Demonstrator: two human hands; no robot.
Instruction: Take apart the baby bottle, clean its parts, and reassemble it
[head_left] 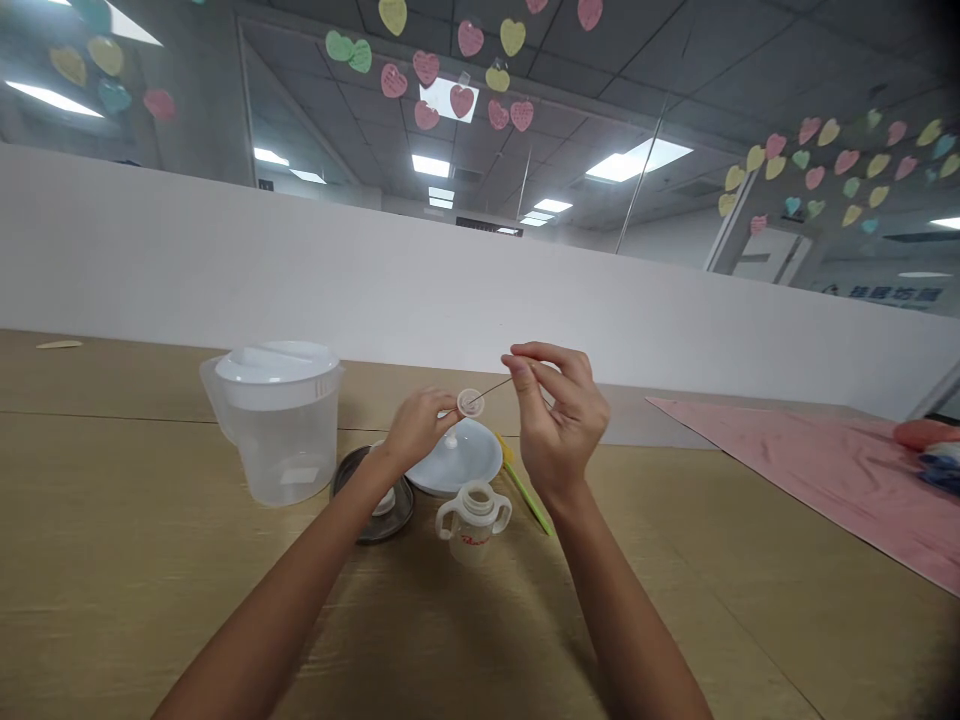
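Note:
My left hand [421, 428] pinches a small round translucent piece [471, 403] that looks like a baby bottle nipple seen end-on. In my right hand [561, 410], a thin dark needle-like stick [493, 387] is pinched between thumb and fingers. Its lower end reaches the round piece; whether it goes into it, I cannot tell. Below the hands stands an uncapped baby bottle [472, 535] with two handles and red lettering. A pale bowl [457, 465] sits behind it. Under my left wrist, a dark metal dish [405, 508] holds a white part, partly hidden by my arm.
A clear lidded pitcher [281, 440] stands at the left. Right of the bowl lies a yellow-and-green utensil [526, 492]. A pink cloth [840, 470] covers the table's right side, with a red and blue item at its edge. A white partition [375, 275] runs along the back.

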